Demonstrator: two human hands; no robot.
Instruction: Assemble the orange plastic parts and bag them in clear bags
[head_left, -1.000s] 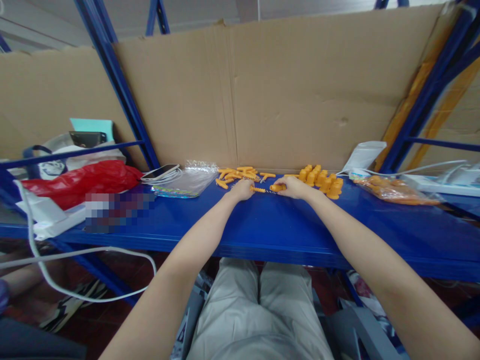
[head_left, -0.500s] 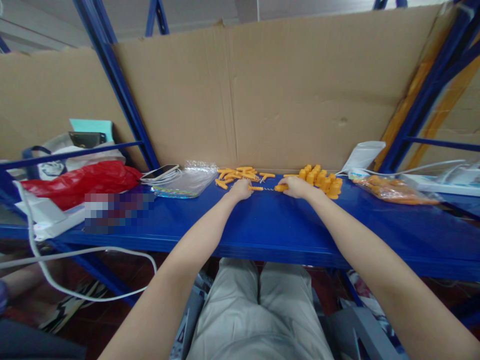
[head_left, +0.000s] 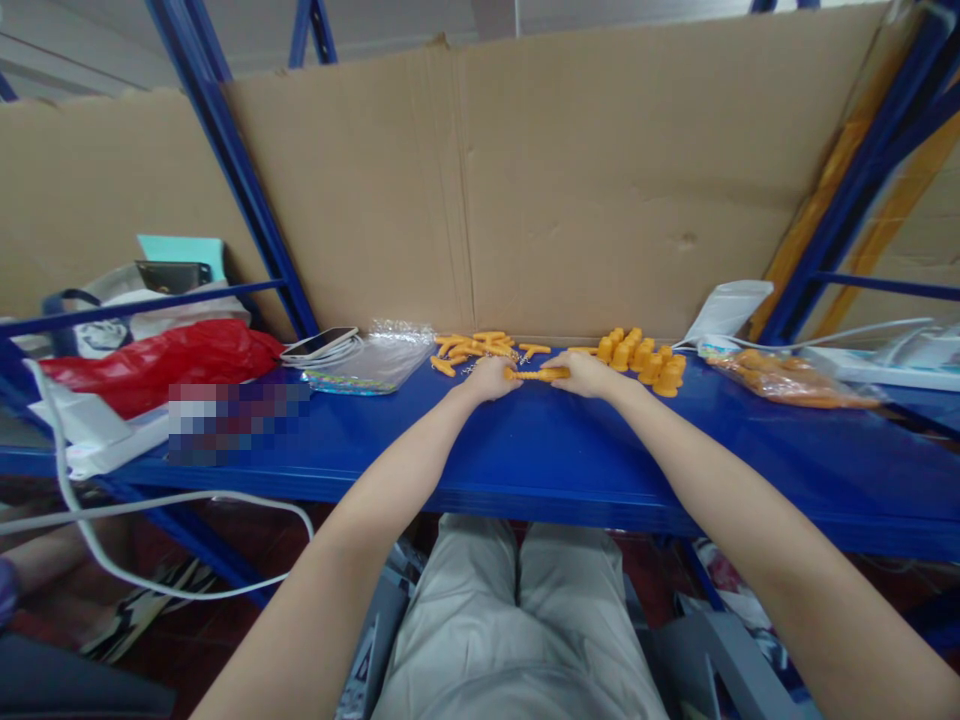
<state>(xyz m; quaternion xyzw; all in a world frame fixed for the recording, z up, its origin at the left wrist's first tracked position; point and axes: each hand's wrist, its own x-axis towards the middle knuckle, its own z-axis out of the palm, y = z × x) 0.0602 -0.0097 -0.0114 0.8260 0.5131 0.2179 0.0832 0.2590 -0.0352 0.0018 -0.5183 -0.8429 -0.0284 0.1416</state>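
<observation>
Near the far side of the blue table, my left hand [head_left: 491, 380] is closed on an orange plastic corkscrew [head_left: 521, 376], gripping its handle end. The corkscrew's ribbed shaft points right. My right hand [head_left: 588, 375] pinches an orange plastic sleeve [head_left: 555, 374], lined up with the shaft; the two parts look end to end, and no bare metal spiral shows between them. Past my left hand lies a pile of orange corkscrew handles [head_left: 472, 347], some with metal spirals. Several orange bell-shaped bases [head_left: 645, 357] stand upright just beyond my right hand.
A clear plastic bag [head_left: 386, 365] and a phone [head_left: 322, 345] lie to the left, near a red bag [head_left: 172, 365] and a white power strip [head_left: 124, 445]. On the right is a bag of orange parts [head_left: 787, 380]. A cardboard sheet [head_left: 562, 190] walls off the back.
My hands have come closer together. The metal spiral that showed between the corkscrew's shaft and the sleeve is now out of sight, as the two orange parts meet.
</observation>
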